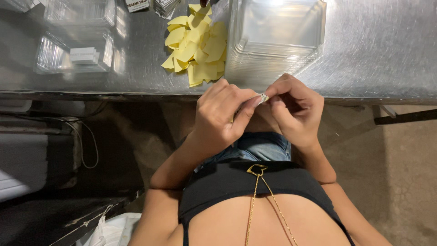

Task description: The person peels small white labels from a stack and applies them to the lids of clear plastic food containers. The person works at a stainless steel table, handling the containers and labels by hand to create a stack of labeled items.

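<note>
My left hand (221, 114) and my right hand (293, 109) meet just below the front edge of a metal table (373, 50). Between their fingertips they pinch a small whitish paper slip (262, 98), which looks like a label being peeled. A stack of clear plastic containers (275, 34) stands on the table right above my hands. A pile of yellow paper pieces (196, 43) lies to the left of that stack.
At the table's left, clear plastic trays (75, 52) hold small white labels (84, 55). More label stacks (150, 5) sit at the far edge. Below the table are cables (88, 146), a dark floor, and white plastic (111, 230) at the bottom left.
</note>
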